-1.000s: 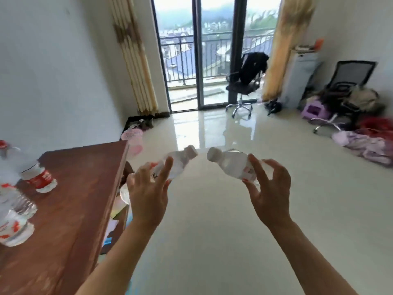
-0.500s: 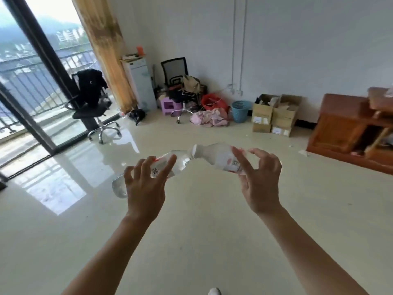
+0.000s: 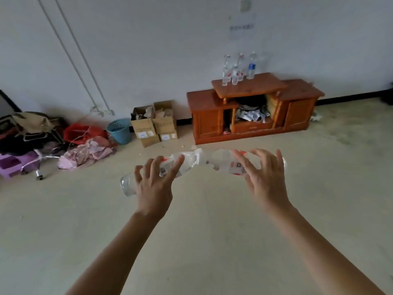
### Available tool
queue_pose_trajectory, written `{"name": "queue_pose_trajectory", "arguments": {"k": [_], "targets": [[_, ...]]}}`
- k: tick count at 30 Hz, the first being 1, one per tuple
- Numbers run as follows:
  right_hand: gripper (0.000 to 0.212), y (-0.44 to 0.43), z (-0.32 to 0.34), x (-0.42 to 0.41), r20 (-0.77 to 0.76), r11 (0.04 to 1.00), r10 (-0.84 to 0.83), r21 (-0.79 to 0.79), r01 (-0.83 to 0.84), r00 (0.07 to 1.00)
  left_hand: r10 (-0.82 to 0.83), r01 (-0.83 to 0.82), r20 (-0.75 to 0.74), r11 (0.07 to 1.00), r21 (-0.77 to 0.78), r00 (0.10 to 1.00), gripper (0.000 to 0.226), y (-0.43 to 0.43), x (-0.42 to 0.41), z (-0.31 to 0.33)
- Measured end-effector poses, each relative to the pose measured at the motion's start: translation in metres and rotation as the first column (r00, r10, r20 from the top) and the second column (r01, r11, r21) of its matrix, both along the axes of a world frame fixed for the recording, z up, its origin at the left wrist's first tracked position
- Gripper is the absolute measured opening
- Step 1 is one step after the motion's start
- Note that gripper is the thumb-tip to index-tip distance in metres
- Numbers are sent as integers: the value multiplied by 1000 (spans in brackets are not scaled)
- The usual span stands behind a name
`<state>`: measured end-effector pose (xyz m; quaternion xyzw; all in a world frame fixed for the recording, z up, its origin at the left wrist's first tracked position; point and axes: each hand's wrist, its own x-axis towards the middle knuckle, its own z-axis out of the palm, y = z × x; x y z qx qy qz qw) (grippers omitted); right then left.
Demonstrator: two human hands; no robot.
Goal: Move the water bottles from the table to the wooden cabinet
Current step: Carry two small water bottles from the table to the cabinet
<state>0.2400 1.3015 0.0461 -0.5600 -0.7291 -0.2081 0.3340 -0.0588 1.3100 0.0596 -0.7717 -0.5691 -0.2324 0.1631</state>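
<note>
My left hand point(image 3: 154, 185) grips a clear water bottle point(image 3: 182, 163) with a red-and-white label, lying sideways with its cap toward the middle. My right hand point(image 3: 264, 179) grips a second clear bottle point(image 3: 223, 162) the same way, and the two caps nearly touch. Both are held out in front of me over the floor. Ahead against the wall stands the low wooden cabinet point(image 3: 302, 90), with several water bottles point(image 3: 238, 69) upright on its raised top. The table is out of view.
Two open cardboard boxes point(image 3: 154, 124) and a blue waste basket point(image 3: 119, 130) sit left of the cabinet. Further left lie pink cloth point(image 3: 89, 153), a red bag, a loaded office chair point(image 3: 34, 133) and a purple stool point(image 3: 10, 165). Bare beige floor stretches between me and the cabinet.
My view has swung right, from the table and balcony door to the wall with the cabinet now ahead. Both hands keep holding their bottles, whose caps have drawn closer together.
</note>
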Motion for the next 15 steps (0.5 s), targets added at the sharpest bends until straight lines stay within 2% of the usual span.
{"name": "queue_pose_trajectory", "arguments": {"k": [4,7,10,15], "targets": [[84,45,-21,65,-31,988,-155,17,156,987,-128,126,-33,990,-60,991,96,89,69,-17],[88,100,-31,111,-52,969,-246,-12,246,968,-192,190,-85,981,-40,978,98,159,116,-24],[90,165,-33,156,-135,953,-301,-75,293,944,-217,208,-103,974,-92,971,97,231,163,-21],[91,249,-17,203,-118,951,-308,-74,301,944,-209,207,-95,978,-29,973,93,316,195,-11]]}}
